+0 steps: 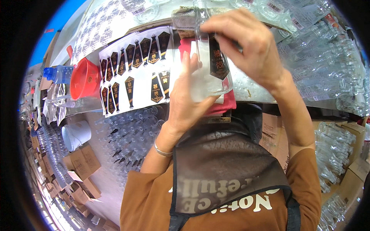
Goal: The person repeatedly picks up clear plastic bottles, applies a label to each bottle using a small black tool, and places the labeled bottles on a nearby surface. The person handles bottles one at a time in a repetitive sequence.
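Observation:
A clear glass bottle (203, 54) lies in front of me over a pink-red cloth (227, 104), its neck pointing away. My left hand (182, 96) cups the bottle's lower left side, with the thumb along its base; motion blurs the fingers a little. A long black label (219, 61) with a pointed end and gold and red print lies along the bottle's right side. Over its upper part my right hand (250, 42) bends, index finger and thumb closed near the neck. The hand hides the label's top end.
A white sheet (140, 81) with several black labels lies left of the bottle, beside a red plastic bowl (85, 79). Many clear bottles (327, 65) crowd the table's right. Bottles (133, 133) stand below the left edge, near a white bucket (77, 134) and cardboard boxes (83, 161).

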Demonstrator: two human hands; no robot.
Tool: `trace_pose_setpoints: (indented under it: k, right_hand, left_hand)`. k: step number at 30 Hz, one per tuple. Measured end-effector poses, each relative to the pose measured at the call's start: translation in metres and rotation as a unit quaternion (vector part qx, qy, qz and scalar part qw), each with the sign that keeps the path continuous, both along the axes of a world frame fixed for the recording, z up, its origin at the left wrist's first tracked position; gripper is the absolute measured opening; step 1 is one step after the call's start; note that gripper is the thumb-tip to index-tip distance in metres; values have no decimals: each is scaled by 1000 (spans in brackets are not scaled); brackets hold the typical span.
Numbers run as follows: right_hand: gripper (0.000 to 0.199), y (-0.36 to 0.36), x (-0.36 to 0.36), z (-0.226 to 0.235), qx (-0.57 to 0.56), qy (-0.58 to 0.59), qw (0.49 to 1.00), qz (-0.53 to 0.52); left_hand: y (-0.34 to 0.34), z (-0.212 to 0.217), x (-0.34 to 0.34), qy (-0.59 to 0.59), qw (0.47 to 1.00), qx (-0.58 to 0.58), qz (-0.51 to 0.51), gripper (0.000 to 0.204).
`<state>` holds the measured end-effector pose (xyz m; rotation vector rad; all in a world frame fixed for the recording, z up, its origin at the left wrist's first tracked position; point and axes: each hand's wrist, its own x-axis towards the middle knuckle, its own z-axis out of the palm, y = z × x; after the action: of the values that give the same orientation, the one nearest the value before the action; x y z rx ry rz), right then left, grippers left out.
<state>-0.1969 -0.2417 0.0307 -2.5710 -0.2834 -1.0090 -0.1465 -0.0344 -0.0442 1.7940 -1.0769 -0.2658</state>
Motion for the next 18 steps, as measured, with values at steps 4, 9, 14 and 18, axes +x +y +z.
trace_pose_setpoints:
  k: [4, 9, 14, 18]
  right_hand:
    - [35, 47, -46, -15, 110, 93, 986, 87]
    - [34, 26, -29, -7, 76, -17, 997, 16]
    - [34, 61, -69, -31, 139, 83, 979, 126]
    - [31, 33, -53, -31, 165, -26, 985, 42]
  left_hand:
    - [0, -4, 2, -7, 1000, -21, 8, 113]
    - [-1, 0, 1, -19, 999, -29, 7, 107]
    - [0, -9, 7, 18, 999, -42, -25, 105]
    - [5, -7, 6, 48, 998, -25, -15, 101]
